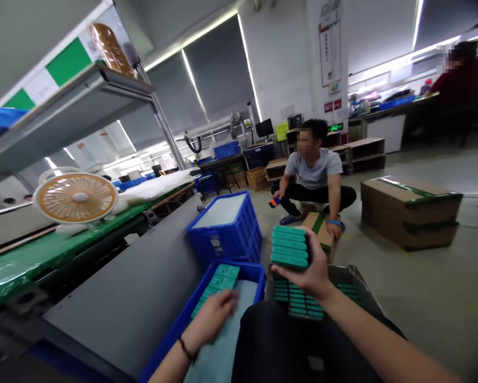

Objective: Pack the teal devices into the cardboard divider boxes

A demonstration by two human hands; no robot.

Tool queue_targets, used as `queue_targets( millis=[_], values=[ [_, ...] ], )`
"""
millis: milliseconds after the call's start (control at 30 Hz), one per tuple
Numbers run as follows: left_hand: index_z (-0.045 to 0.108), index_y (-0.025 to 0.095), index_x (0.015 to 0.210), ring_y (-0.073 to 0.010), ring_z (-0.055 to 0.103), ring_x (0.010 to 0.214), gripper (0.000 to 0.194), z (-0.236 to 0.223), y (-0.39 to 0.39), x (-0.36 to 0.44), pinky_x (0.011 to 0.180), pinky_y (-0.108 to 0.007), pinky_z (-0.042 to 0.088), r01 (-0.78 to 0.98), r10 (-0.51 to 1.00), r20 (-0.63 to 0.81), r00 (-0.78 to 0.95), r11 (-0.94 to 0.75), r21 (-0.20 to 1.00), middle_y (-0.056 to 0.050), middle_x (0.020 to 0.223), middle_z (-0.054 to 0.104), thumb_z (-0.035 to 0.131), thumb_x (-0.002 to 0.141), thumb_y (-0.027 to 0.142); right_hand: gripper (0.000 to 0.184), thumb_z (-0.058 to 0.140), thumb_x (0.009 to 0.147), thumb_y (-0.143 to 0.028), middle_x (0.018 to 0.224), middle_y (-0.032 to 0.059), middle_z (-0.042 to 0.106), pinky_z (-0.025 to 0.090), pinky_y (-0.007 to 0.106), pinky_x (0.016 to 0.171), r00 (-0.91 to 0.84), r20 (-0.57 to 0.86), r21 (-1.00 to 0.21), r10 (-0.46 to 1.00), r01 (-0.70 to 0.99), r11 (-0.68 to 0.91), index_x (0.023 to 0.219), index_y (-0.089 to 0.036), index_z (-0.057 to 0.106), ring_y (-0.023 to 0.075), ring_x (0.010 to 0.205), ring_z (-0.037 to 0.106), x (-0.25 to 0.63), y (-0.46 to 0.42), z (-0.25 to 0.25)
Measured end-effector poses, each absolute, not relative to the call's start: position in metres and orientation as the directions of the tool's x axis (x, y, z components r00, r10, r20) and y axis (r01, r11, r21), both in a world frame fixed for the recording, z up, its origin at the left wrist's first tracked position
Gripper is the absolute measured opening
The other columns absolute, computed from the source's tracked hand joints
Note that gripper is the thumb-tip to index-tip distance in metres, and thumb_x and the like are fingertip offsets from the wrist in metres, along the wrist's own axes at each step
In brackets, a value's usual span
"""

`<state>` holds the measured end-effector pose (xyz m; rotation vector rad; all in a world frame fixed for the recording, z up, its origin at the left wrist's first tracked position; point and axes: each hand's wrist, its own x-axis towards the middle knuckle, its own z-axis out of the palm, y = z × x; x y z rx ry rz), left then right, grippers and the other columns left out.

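My right hand (pixel 318 268) grips a stack of green flat cases (pixel 290 248) with rounded ends, several of them pressed together and held up above an open cardboard box (pixel 356 276). Inside that box, rows of similar green cases (pixel 302 300) are packed on edge. My left hand (pixel 217 314), a bit blurred, reaches over a blue bin (pixel 258 274) with its fingers loosely stretched out; I see nothing in it. Beneath and beyond its fingers, more green cases (pixel 225 276) lie in rows along the bin's left side, on a pale sheet (pixel 246 292).
Stacked blue crates (pixel 223 229) stand behind the bin. A person (pixel 316 165) squats ahead beside a taped carton (pixel 318 226), holding a small orange and blue object. More taped cartons (pixel 410 210) sit at right. A grey panel, a green-topped bench and a fan (pixel 79 197) line the left.
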<state>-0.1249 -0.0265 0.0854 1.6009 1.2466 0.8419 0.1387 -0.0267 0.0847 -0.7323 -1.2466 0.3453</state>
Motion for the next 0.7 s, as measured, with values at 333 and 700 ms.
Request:
queue_targets(
  millis=[333, 700],
  values=[
    [0.070, 0.013, 0.094, -0.0151, 0.064, 0.074, 0.037, 0.095, 0.029, 0.021, 0.076, -0.027, 0.047, -0.660, 0.782, 0.039, 0.622, 0.498, 0.562, -0.006, 0.086, 0.072, 0.053, 0.089, 0.046, 0.078, 0.086, 0.058, -0.042, 0.100, 0.0038, 0.063, 0.059, 0.039, 0.065, 0.214, 0.756, -0.610, 0.619, -0.112, 0.784, 0.122, -0.028, 0.044, 0.0247, 0.079, 0.066, 0.137, -0.022, 0.131],
    [0.066, 0.010, 0.109, -0.0263, 0.067, 0.093, 0.045, 0.043, 0.038, 0.048, 0.090, -0.038, 0.047, -0.627, 0.733, -0.052, 0.678, 0.614, 0.480, -0.012, 0.095, 0.072, 0.059, 0.084, 0.047, 0.094, 0.091, 0.048, -0.038, 0.113, 0.0094, 0.060, 0.057, 0.041, 0.085, 0.300, 0.721, -0.656, 0.625, 0.005, 0.755, 0.129, -0.022, 0.045, 0.0292, 0.100, 0.064, 0.170, -0.021, 0.076]
  ],
)
